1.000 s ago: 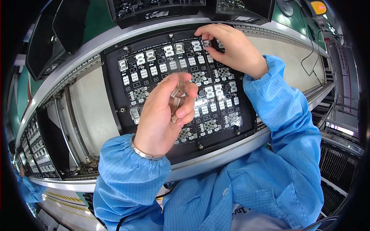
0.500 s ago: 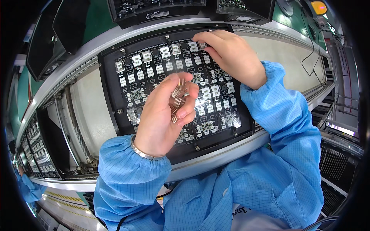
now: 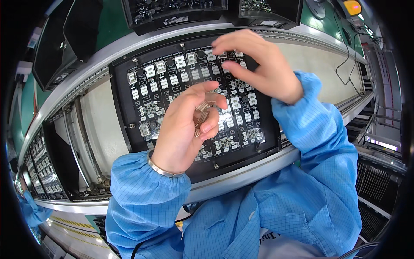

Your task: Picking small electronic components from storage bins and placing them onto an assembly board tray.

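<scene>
My left hand point(image 3: 174, 129) is curled over the middle of a black fixture point(image 3: 123, 101), holding a bunch of small components with rows of thin metal pins point(image 3: 202, 117). Its thumb and index finger reach forward, while the other fingers fold around the bunch. Above the fixture's far right part hovers my right hand point(image 3: 269, 67), thumb and fingers apart, with nothing visible between them. Beneath both hands, the circuit boards point(image 3: 151, 88) in the fixture carry rows of white connectors and black round parts. My hands cover part of the boards.
Two black bins of small metal parts, a left one point(image 3: 179, 19) and a right one point(image 3: 269, 19), stand beyond the conveyor rail. Another populated fixture point(image 3: 43, 166) lies at the left. A thin black cable point(image 3: 345, 64) hangs at the right, near dark slotted racks point(image 3: 373, 185).
My right hand has lifted off the far row of connectors and its fingers have spread. The left hand's thumb and index finger have shifted a little around the bunch.
</scene>
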`<act>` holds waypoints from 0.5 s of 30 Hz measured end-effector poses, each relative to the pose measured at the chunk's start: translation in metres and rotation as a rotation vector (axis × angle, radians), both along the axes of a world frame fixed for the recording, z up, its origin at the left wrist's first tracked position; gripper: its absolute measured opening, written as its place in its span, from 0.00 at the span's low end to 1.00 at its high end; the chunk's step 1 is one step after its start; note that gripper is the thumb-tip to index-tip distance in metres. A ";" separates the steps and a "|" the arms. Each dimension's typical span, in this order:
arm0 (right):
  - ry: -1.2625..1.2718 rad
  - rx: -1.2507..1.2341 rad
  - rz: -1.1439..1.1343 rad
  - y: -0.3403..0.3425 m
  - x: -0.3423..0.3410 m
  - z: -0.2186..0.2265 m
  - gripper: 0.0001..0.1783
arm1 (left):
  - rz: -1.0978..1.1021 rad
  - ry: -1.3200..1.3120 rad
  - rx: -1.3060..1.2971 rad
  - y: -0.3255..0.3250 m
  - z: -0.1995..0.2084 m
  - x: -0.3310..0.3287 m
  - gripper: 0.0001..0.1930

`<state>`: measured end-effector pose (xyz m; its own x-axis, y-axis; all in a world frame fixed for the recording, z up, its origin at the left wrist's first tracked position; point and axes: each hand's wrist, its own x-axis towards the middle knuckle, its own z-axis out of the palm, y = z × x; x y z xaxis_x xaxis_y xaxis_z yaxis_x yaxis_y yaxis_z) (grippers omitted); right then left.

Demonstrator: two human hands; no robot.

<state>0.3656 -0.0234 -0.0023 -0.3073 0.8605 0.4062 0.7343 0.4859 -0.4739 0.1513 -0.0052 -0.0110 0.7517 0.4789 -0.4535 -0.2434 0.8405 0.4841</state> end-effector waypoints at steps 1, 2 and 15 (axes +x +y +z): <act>0.142 -0.184 0.034 -0.008 -0.006 0.010 0.15 | -0.008 0.030 0.036 -0.001 0.000 0.000 0.17; 0.185 -0.267 0.090 -0.013 -0.010 0.018 0.15 | -0.012 0.030 0.035 -0.003 0.001 0.001 0.17; 0.331 -0.307 -0.055 -0.030 -0.014 0.023 0.13 | -0.017 0.164 0.320 -0.001 0.007 0.006 0.18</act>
